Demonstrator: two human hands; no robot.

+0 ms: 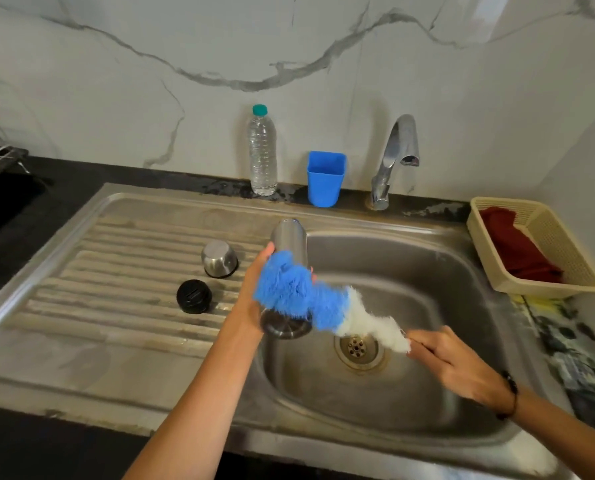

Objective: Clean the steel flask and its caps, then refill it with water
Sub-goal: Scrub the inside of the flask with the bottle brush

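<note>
My left hand point(254, 292) is wrapped round the flask point(289, 244), holding it tilted over the left edge of the sink point(375, 403), base toward me. My right hand point(451, 362) pinches the handle end of the brush point(309, 299); its blue and white bristles lie across the flask's side. The steel cap point(219, 258) sits mouth-down on the ribbed drainboard point(116, 271), with the black cap point(194, 296) just beside it, nearer me. Behind the sink on the table point(81, 181) stand a bottle point(262, 150) and a blue cup point(325, 178), near the tap point(394, 157). At right, a basket point(562, 258) holds a red cloth point(517, 244).
</note>
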